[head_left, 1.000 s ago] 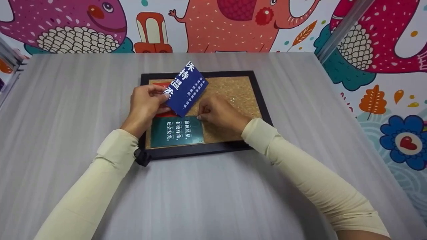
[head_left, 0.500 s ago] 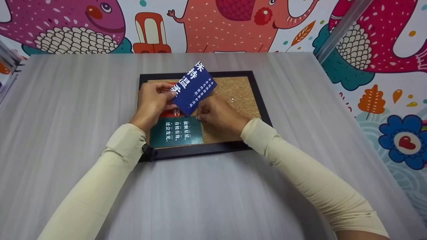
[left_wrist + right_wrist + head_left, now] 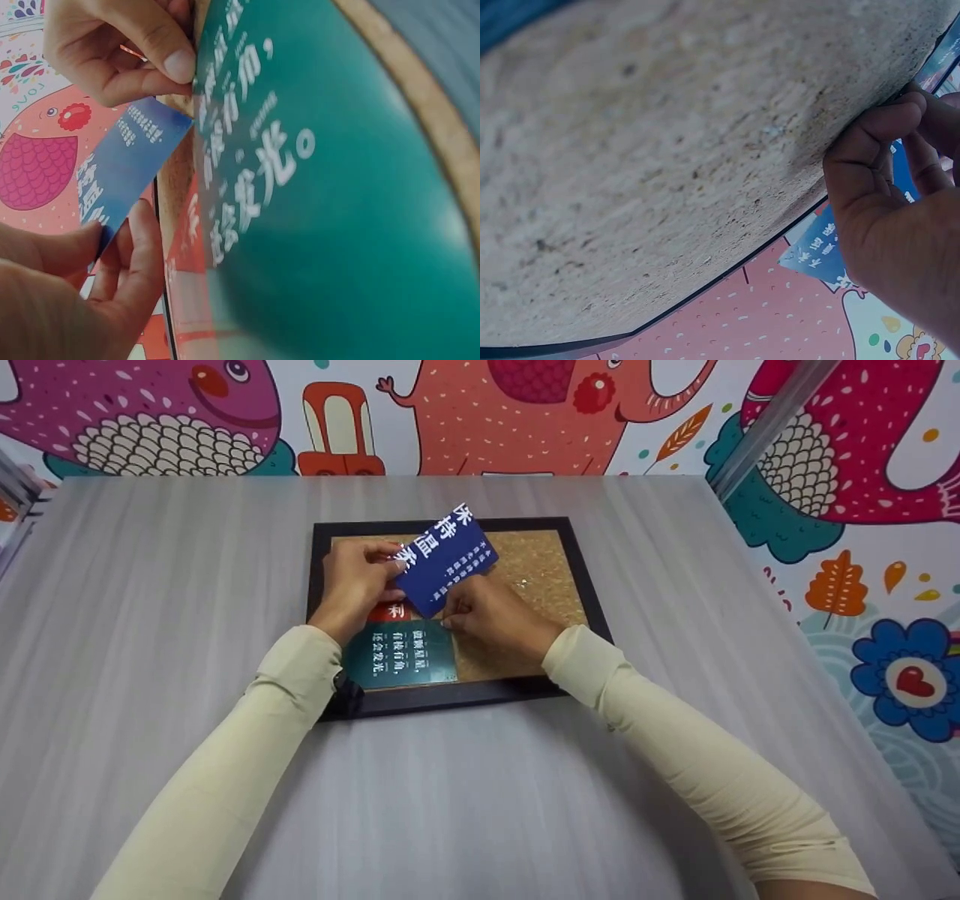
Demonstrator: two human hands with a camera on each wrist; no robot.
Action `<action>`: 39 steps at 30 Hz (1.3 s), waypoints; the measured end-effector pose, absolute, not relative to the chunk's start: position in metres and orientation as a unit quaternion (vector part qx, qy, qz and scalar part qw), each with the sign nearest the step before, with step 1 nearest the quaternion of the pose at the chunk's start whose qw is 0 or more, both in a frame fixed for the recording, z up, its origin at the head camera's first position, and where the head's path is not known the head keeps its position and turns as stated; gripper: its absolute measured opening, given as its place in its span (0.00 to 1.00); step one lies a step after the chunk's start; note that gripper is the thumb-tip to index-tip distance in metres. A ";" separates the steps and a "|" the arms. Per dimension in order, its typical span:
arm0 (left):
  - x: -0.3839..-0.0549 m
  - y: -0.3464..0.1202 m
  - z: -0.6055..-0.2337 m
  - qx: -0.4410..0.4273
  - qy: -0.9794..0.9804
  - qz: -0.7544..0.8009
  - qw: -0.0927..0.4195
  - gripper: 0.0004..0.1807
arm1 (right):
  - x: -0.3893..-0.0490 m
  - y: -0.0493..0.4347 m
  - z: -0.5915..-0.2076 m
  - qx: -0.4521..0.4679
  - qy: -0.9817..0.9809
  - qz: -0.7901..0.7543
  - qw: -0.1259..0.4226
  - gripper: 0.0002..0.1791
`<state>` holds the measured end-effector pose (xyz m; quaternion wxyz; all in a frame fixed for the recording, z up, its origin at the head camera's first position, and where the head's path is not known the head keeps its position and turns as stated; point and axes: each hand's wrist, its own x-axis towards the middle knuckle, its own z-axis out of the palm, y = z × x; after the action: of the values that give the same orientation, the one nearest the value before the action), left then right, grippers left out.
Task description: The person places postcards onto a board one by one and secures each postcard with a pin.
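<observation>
My left hand [image 3: 358,585] holds a dark blue card [image 3: 448,559] with white writing between thumb and fingers. The card is tilted above a framed cork board [image 3: 544,551], its lower corner close to a green card [image 3: 401,656] lying on the cork. With curled fingers, my right hand [image 3: 495,611] pinches at the green card's upper right corner; the fingertips hide any small thing there. A red card [image 3: 390,612] with white writing lies just above the green one, mostly covered by the left hand and blue card. In the left wrist view, the right thumb [image 3: 180,67] is at the green card's edge.
The board's black frame [image 3: 450,702] borders the cork on the grey table [image 3: 480,795]. Small shiny bits [image 3: 523,583] show on the cork's right part. A wall with painted animals [image 3: 517,420] stands behind the table.
My left hand has moved right with the blue card, bringing it closer to the right hand and uncovering more of the red card. The right hand has stayed at the green card's corner.
</observation>
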<state>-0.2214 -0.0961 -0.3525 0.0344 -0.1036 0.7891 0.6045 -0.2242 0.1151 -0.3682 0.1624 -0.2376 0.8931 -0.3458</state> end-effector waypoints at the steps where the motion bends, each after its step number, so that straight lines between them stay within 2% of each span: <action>1: -0.222 -0.096 -0.353 -0.104 0.789 0.605 0.035 0.18 | -0.224 0.115 -0.368 -0.238 0.893 -0.344 0.163 0.05; 19: -0.245 -0.079 -0.363 -0.042 0.848 0.527 0.031 0.18 | -0.224 0.116 -0.367 -0.241 0.895 -0.338 0.164 0.03; 29: -0.284 -0.081 -0.400 0.020 0.899 0.437 -0.009 0.18 | -0.224 0.116 -0.367 -0.250 0.893 -0.339 0.158 0.04; 39: -0.267 -0.071 -0.381 -0.006 0.906 0.422 0.030 0.24 | -0.225 0.117 -0.367 -0.253 0.893 -0.335 0.162 0.05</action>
<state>-0.2670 -0.0712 -0.3808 0.0300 -0.0060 0.9061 0.4219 -0.2253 0.1167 -0.3674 0.1618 -0.2529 0.8932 -0.3348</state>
